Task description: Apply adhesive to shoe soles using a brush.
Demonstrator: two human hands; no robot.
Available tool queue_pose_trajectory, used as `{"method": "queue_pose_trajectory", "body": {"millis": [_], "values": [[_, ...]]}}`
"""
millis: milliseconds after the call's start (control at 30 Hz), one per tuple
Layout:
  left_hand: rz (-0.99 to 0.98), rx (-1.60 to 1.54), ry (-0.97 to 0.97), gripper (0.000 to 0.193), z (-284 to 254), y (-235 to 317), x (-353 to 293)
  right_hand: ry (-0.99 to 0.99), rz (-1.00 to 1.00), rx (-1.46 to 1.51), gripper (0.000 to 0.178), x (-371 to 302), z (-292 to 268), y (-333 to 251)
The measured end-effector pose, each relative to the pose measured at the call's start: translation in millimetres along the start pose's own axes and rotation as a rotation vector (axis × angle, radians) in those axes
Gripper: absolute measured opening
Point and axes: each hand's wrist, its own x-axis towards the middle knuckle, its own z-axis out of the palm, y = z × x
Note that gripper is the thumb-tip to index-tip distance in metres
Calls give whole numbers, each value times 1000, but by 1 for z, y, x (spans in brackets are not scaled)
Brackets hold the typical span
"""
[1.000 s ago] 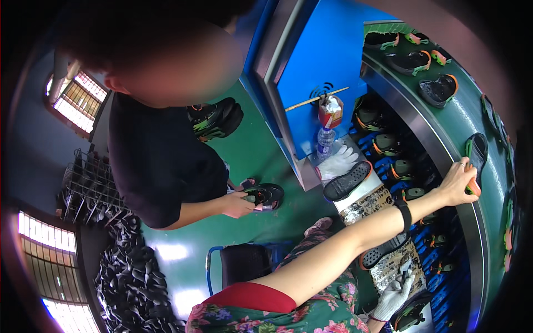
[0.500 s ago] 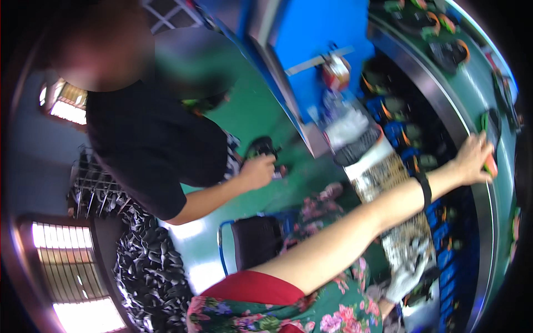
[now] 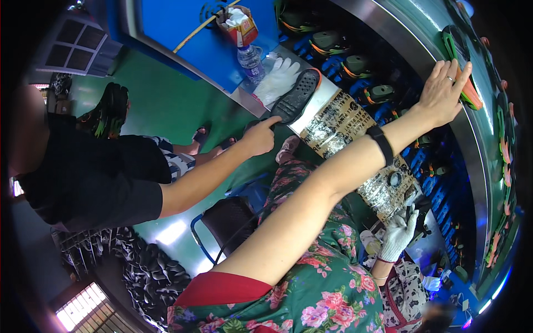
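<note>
My bare left hand [image 3: 444,93], with a dark band at the wrist, reaches across to the green conveyor belt [image 3: 430,39]. Its fingers are closed round a black shoe with green and orange trim [image 3: 469,93]; part of the shoe is hidden behind them. Lower down, my right hand [image 3: 397,240] wears a white knit glove. Its fingers close near a small dark piece by the bench, whose kind I cannot make out. On the bench lies a black perforated clog [image 3: 297,97] with an orange edge. A co-worker's hand [image 3: 260,136] touches its near end with one finger.
Beside the clog lie a white glove [image 3: 280,80], a plastic bottle [image 3: 251,64] and a red box [image 3: 239,28]. Taped cardboard [image 3: 338,119] covers the bench. Several shoes sit on a rack [image 3: 355,66] below the belt. A dark chair [image 3: 227,219] stands at left; another worker [image 3: 408,291] sits at lower right.
My view has turned, so the bench appears further left. The co-worker's hand, earlier away from the bench beside a dark shoe, now touches the clog. My left hand stays at the belt.
</note>
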Motion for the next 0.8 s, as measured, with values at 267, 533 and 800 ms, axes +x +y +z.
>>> {"method": "queue_pose_trajectory", "body": {"millis": [267, 533, 800], "values": [[-435, 197, 28, 64, -145, -50, -122, -71, 32, 74, 26, 10, 5, 2], [-776, 1020, -870, 103, -301, -115, -266, -63, 152, 0, 24, 24, 9, 23], [-894, 586, -884, 111, -266, -43, -249, -53, 216, -78, 32, 39, -4, 15]]}}
